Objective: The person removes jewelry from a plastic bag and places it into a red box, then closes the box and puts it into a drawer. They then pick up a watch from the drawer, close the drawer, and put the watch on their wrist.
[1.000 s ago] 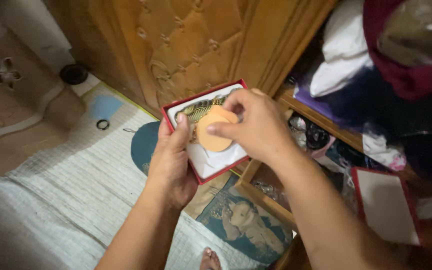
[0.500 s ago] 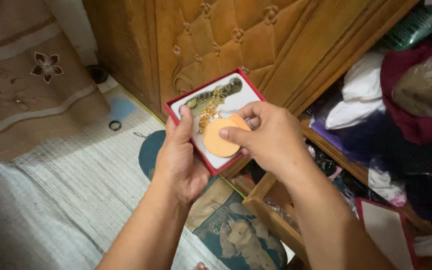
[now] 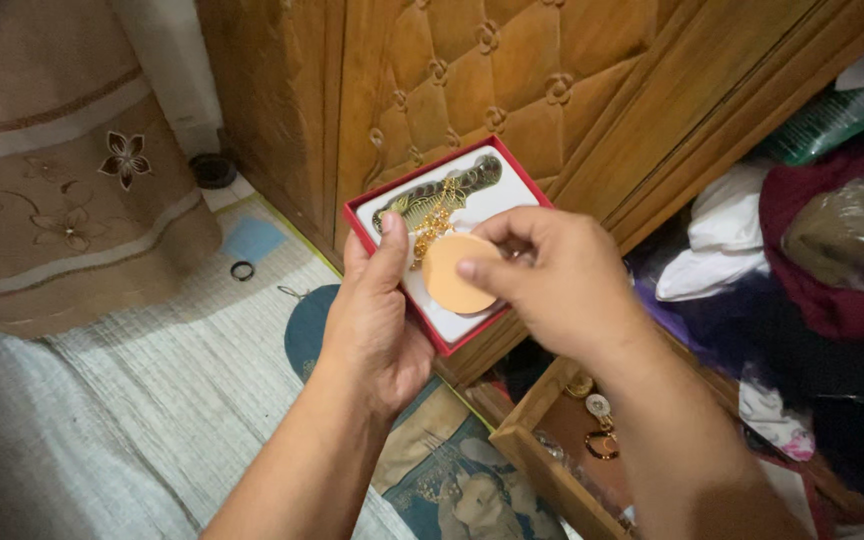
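Nearest to me, my left hand (image 3: 377, 320) cradles the red box (image 3: 367, 215) from below, palm under its base and thumb lying up the near rim, so those fingers are closed around the box. Just beyond, my right hand (image 3: 562, 285) pinches a round peach-coloured pad (image 3: 452, 275) between thumb and fingertips, holding it flat over the box's white lining. Under and past the pad lies a gold-and-green ornament (image 3: 432, 200), partly covered, stretching toward the far corner of the box. As I judge it, the step in hand is handling the pad over the ornament; I cannot tell whether it is going in or coming out. The next move calls for a light pinch and a steady box, so the gold chain does not catch. Farther off stand the carved wooden door (image 3: 492, 80) and, to the right, an open drawer (image 3: 552, 450) and heaped clothes (image 3: 812, 250).
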